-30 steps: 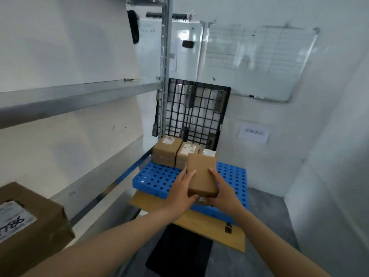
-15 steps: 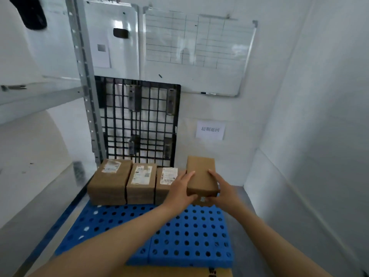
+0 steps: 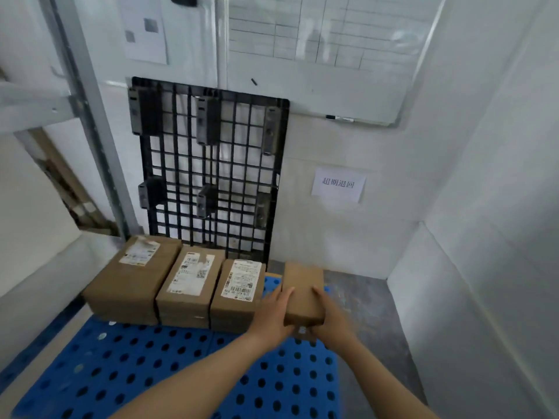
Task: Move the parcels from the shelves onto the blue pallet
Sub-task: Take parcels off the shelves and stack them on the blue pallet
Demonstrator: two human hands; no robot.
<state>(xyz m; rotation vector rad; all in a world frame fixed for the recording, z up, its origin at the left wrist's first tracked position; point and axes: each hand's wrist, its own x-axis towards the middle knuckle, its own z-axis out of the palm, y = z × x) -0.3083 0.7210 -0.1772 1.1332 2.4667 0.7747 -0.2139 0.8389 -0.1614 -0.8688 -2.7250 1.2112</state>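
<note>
Parcel (image 3: 302, 293), plain brown, held between both grips: left grip (image 3: 272, 317) curled on its left edge, right grip (image 3: 331, 320) curled on its right edge. It hangs over the far right corner of the blue pallet (image 3: 181, 373), just beside the end of a row of three labelled parcels (image 3: 190, 282) laid along the far edge. Cannot tell whether its base touches the pallet. Judgement: three placed, fourth nearly down. Shelf frame (image 3: 90, 116) barely in view at left; what remains there, cannot tell. Black pallet (image 3: 211, 164) leans on the wall behind.
</note>
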